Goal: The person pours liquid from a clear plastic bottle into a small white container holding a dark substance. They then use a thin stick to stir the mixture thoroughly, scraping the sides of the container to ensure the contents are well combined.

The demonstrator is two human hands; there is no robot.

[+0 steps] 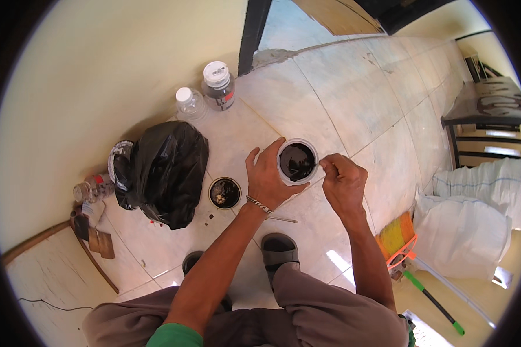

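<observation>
A round white-rimmed plastic tub (298, 162) of glossy, nearly black liquid is in front of me. My left hand (266, 176) curls round its left side, thumb along the near edge and fingers at the far edge. At the tub's right rim, my right hand (344, 179) has its fingers closed in a pinch; what they hold, if anything, is too small to make out. Left of my left hand, a small round open tin (224, 193) with dark, blotchy contents sits on the tiles. Below the tub lies a thin stick (282, 219).
A black plastic bag (171, 173) stands at the left. Behind it are a white-capped transparent bottle (191, 104) and a white-lidded jar (219, 87). To the right are a broom (398, 240), white sacks (463, 217) and a dark wooden chair (486, 104). My sandalled foot (279, 253) is near the stick.
</observation>
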